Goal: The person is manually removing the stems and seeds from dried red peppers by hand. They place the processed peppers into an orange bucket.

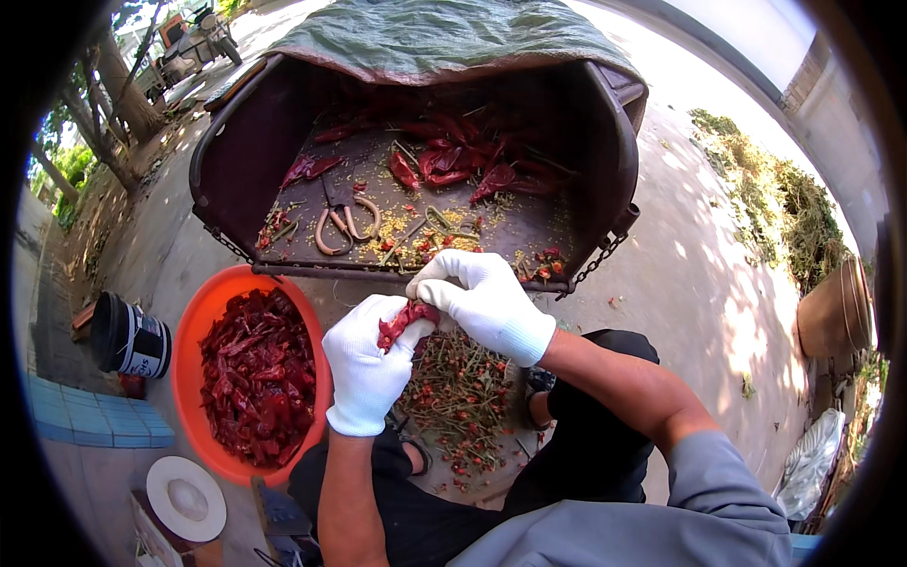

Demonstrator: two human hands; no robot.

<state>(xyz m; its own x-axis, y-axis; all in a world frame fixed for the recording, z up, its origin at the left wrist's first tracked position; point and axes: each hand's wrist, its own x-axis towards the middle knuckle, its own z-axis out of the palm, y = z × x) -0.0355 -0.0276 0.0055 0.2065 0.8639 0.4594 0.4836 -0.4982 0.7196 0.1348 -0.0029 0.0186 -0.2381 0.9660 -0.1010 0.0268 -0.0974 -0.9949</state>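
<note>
Both my hands wear white gloves and meet in front of me, over a heap of stems. My left hand (364,357) is closed around a wrinkled dried red chili pepper (402,324). The fingertips of my right hand (487,304) pinch at the upper end of the same pepper; exactly what lies between them is hidden. Just beyond stands a dark metal cart bed (364,184) with whole red peppers (453,156) toward its back. Scissors (345,225) with tan handles lie in it among scattered yellow seeds. To the left, an orange basin (192,352) holds many red pepper pieces (257,378).
Green stems with red caps (458,392) cover the ground between my feet. A green tarp (453,38) drapes over the cart. A black bucket (130,334) and a white round lid (186,498) are at left. At right are a brown pot (834,310) and dry plants (770,203).
</note>
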